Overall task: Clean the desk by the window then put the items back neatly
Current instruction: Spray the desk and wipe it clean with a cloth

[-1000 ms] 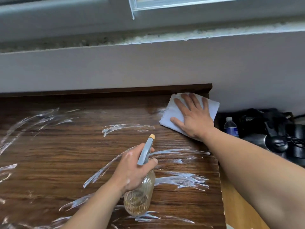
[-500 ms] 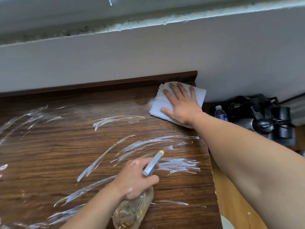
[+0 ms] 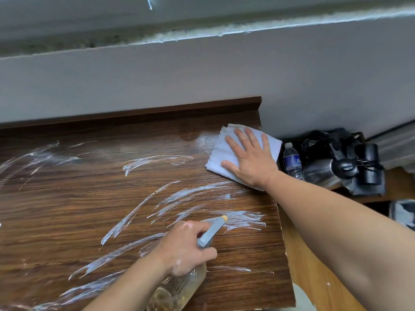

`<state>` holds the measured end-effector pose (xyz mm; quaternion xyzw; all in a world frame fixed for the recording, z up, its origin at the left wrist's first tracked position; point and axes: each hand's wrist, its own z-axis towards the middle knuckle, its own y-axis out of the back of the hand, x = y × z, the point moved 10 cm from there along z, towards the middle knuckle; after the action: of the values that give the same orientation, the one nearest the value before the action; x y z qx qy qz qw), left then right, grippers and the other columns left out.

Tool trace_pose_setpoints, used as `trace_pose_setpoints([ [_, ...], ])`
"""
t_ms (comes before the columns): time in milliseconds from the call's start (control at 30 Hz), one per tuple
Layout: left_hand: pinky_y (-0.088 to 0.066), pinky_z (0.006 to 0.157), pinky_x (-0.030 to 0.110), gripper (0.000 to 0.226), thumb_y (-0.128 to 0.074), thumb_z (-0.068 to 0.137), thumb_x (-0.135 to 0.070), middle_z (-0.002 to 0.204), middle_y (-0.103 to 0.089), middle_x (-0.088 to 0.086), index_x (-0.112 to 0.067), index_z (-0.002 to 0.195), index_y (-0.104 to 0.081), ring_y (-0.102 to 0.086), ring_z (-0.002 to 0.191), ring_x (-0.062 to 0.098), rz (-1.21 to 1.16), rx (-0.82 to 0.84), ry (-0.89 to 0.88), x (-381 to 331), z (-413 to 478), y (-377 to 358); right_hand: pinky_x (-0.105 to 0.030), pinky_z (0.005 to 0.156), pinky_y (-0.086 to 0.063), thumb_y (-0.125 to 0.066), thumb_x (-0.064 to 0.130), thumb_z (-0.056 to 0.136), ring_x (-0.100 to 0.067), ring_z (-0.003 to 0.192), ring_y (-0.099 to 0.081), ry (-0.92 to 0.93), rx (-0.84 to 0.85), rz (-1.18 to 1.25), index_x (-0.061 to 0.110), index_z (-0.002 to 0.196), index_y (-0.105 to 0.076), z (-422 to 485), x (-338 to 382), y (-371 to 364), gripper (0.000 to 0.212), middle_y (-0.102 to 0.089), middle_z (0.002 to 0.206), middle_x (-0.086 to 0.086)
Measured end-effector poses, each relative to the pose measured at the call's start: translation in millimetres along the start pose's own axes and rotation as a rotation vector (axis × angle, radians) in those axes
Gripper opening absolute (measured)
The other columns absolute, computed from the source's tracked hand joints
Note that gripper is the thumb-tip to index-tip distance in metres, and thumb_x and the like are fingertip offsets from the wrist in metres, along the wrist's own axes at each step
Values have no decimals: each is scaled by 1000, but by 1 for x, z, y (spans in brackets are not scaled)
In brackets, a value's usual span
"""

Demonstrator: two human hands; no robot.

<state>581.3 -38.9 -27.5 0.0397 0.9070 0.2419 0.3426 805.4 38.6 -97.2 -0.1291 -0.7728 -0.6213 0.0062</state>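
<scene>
The desk (image 3: pixel 67 209), a dark wood-grain top with a raised back lip, sits against a grey wall under a rough window sill and is streaked with white smears across most of its surface. The right hand (image 3: pixel 249 162) lies flat, fingers spread, on a white cloth (image 3: pixel 219 151) at the far right corner. The left hand (image 3: pixel 186 248) is clamped around a spray bottle (image 3: pixel 179 288) near the front edge; a water bottle (image 3: pixel 292 162) and black gear sit lower, just beyond the desk's right side.

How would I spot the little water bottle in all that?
Find the desk's far right corner, where the right hand presses a white cloth. Just past that edge, lower down, stands the water bottle: clear with a blue label, beside dark gear.
</scene>
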Motion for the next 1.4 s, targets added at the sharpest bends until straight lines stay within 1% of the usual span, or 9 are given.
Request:
trace_pose_setpoints([
  [100, -48, 69, 34, 16, -65, 74, -41, 74, -62, -8, -27, 81, -60, -56, 74, 14, -44, -11, 19, 4, 2, 1, -61, 121, 6, -8, 79, 92, -21, 155, 9, -5, -38, -6, 41, 159, -3, 4, -1, 2, 77, 0, 170, 3],
  [233, -52, 82, 37, 33, -61, 72, -42, 88, -70, -8, -31, 103, -65, -63, 88, 13, -121, -36, 56, 9, 5, 0, -60, 121, 6, -11, 78, 92, -22, 155, 7, -28, -58, 12, 40, 159, -7, 23, -7, 8, 77, -2, 169, 3],
  [367, -52, 81, 34, 31, -64, 72, -41, 88, -71, -11, -35, 102, -66, -63, 87, 8, -188, -99, 94, 15, 7, 3, -61, 121, 3, -13, 78, 92, -23, 156, 4, -56, -77, 8, 39, 159, -9, 40, -12, 16, 78, -3, 169, 2],
  [467, -48, 73, 31, 12, -71, 77, -31, 80, -66, -9, -32, 87, -63, -59, 78, 7, -158, -149, 70, 15, 8, 9, -62, 121, 2, -13, 78, 92, -24, 156, 4, -68, -71, 4, 39, 159, -9, 44, -13, 18, 78, -3, 169, 2],
  [567, -46, 71, 35, 12, -73, 78, -28, 76, -63, -4, -23, 78, -61, -57, 76, 14, -124, -203, 87, 17, 4, 17, -62, 121, 3, -13, 77, 93, -24, 156, 5, -76, -62, 3, 38, 159, -8, 40, -12, 18, 78, -2, 170, 1],
  [900, -51, 78, 31, 27, -67, 73, -41, 84, -71, -9, -35, 99, -66, -63, 80, 8, -228, -120, 142, 36, -18, 14, -61, 122, -7, -21, 75, 94, -26, 156, -3, -164, -86, 21, 32, 159, -19, -72, 7, -13, 79, -13, 169, -2],
  [1100, -53, 80, 38, 31, -66, 71, -44, 83, -72, -7, -33, 101, -66, -64, 77, 10, -308, -107, 116, 33, -23, 16, -62, 121, -12, -24, 72, 96, -27, 156, -3, -236, -96, 14, 29, 160, -22, -141, 22, -40, 77, -12, 169, -4],
  [1233, -54, 81, 45, 42, -62, 65, -52, 85, -71, -4, -26, 99, -67, -65, 79, 17, -318, -123, 116, 33, -22, 20, -63, 120, -13, -25, 71, 96, -29, 156, -5, -273, -103, -6, 28, 159, -22, -134, 21, -38, 77, -13, 169, -5],
  [1400, -55, 80, 40, 29, -68, 75, -38, 83, -72, -9, -33, 103, -64, -66, 77, 11, -326, -114, 124, 38, -15, 17, -64, 119, -14, -26, 70, 97, -32, 154, -10, -355, -136, 9, 29, 159, -20, -69, 7, -17, 74, -15, 167, -6],
])
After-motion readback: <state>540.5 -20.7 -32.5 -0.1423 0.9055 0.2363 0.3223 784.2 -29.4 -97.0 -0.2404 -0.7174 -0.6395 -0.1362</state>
